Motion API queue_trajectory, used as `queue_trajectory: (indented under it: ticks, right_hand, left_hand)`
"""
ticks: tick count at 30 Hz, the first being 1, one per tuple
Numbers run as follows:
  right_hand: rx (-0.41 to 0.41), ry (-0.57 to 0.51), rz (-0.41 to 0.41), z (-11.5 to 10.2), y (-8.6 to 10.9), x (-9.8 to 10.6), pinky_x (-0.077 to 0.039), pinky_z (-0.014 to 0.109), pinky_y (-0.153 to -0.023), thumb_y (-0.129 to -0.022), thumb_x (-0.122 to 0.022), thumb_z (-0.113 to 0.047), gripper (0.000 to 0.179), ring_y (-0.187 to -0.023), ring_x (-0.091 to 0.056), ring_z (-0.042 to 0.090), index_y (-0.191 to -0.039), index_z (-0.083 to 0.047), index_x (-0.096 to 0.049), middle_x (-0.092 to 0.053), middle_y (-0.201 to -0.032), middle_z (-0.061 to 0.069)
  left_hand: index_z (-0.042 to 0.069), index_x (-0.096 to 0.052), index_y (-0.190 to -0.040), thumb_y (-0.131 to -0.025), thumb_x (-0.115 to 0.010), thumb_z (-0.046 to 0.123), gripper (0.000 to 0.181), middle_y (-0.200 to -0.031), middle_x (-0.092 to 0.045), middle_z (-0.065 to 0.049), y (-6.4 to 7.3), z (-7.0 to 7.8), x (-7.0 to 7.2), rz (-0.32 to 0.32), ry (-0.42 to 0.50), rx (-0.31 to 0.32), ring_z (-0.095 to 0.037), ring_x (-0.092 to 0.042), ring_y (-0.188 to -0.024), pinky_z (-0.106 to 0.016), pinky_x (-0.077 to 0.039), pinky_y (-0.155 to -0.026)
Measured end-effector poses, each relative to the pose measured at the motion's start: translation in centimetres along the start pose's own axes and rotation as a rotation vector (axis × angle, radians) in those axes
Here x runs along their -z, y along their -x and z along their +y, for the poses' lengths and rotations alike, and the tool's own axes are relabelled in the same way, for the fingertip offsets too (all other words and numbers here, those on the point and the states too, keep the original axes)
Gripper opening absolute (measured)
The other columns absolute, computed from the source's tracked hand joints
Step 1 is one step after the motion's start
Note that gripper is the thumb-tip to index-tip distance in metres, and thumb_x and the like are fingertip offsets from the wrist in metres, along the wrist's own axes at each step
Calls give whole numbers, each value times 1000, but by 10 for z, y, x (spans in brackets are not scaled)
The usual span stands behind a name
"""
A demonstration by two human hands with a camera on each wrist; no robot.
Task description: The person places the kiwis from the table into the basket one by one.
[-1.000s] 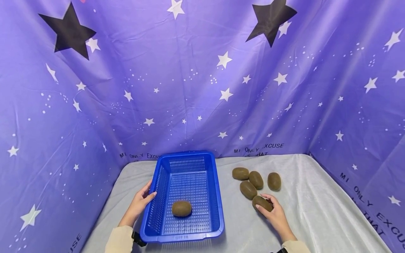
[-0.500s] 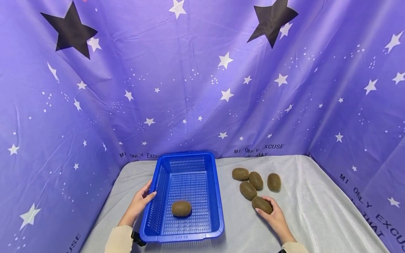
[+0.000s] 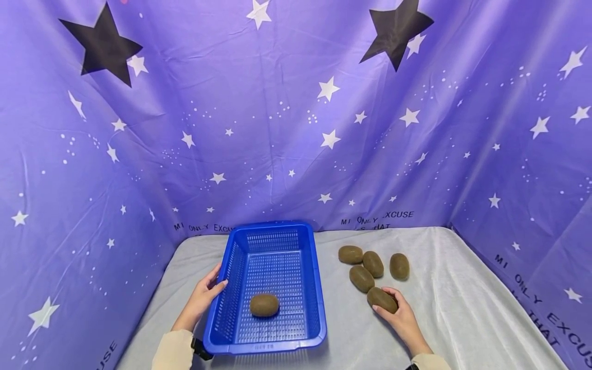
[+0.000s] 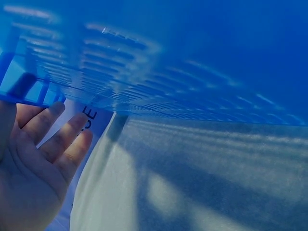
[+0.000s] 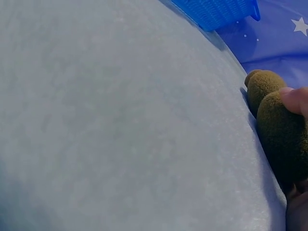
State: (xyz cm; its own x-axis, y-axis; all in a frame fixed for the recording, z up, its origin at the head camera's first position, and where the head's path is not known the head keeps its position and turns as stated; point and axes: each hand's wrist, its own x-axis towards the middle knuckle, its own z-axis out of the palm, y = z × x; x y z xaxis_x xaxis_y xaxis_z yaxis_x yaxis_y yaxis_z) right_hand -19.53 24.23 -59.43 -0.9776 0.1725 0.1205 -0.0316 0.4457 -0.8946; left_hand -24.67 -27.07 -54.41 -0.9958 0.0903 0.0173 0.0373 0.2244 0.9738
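Observation:
A blue plastic basket [image 3: 312, 288] stands left of the middle in the head view, with one brown kiwi [image 3: 264, 305] on its slatted floor. My left hand [image 3: 199, 299] grips the basket's left rim, thumb over the edge; the left wrist view shows its other fingers [image 4: 67, 139] outside, below the rim. To the right, my right hand [image 3: 403, 319] holds another kiwi [image 3: 381, 299] between thumb and fingers, low at the cloth. In the right wrist view this held kiwi [image 5: 279, 134] shows at the right edge, with the thumb on its top.
Several more kiwis lie beyond my right hand: three clustered together, including the nearest kiwi [image 3: 362, 278], and a separate kiwi [image 3: 400, 266] to their right. Pale grey cloth [image 3: 462, 308] covers the table. A purple star-printed curtain [image 3: 277, 128] encloses the back and sides.
My right hand's thumb and fingers have shifted slightly down around the kiwi, so more of it shows. The left hand and the basket stay in place.

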Motion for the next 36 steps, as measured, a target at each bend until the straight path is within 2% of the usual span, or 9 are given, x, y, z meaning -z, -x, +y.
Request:
queue_trajectory:
  ticks: [9,17,26,28,32,36]
  right_hand:
    - [25,22,32,8,-3,-2,-37,14,-79,-75,-80,-15,56,-95,-52,2,-123,-1,-56,-61,-117,14]
    - [21,38,36,0,-1,0,-39,17,-80,-74,-81,-19,55,-95,-52,4,-121,-4,-57,-62,-116,13]
    - [58,38,55,-3,-1,0,-41,20,-75,-73,-81,-15,52,-87,-52,3,-119,-5,-59,-63,-108,11]
    - [72,29,61,-8,0,1,-41,21,-73,-73,-81,-13,51,-84,-52,3,-118,-4,-60,-64,-105,10]
    - [71,22,52,-33,7,6,-42,23,-71,-73,-80,-8,49,-81,-53,6,-116,0,-60,-64,-102,12]
    - [65,23,45,-28,4,4,-42,23,-70,-73,-80,-12,49,-80,-52,6,-116,-3,-60,-63,-100,9]
  left_hand:
    - [5,-27,-148,-93,-58,16,65,-144,-37,-26,-1,-1,0,13,-14,-3,-42,-43,-125,-44,-48,-90]
    - [5,-27,-148,-93,-58,15,65,-144,-37,-25,-1,-1,1,1,-6,-4,-42,-42,-126,-45,-47,-91]
    - [6,-27,-148,-93,-58,14,64,-143,-38,-25,0,-1,1,-1,4,-22,-43,-44,-124,-38,-50,-87]
    - [5,-27,-148,-93,-58,14,64,-144,-38,-25,0,-1,1,0,7,-23,-43,-44,-124,-38,-50,-87]
    - [5,-27,-148,-93,-59,15,65,-144,-37,-25,0,-1,2,-2,13,-16,-43,-43,-125,-38,-50,-88]
    - [5,-26,-148,-93,-58,14,65,-145,-37,-24,0,0,2,-6,16,-17,-42,-42,-125,-34,-50,-87]
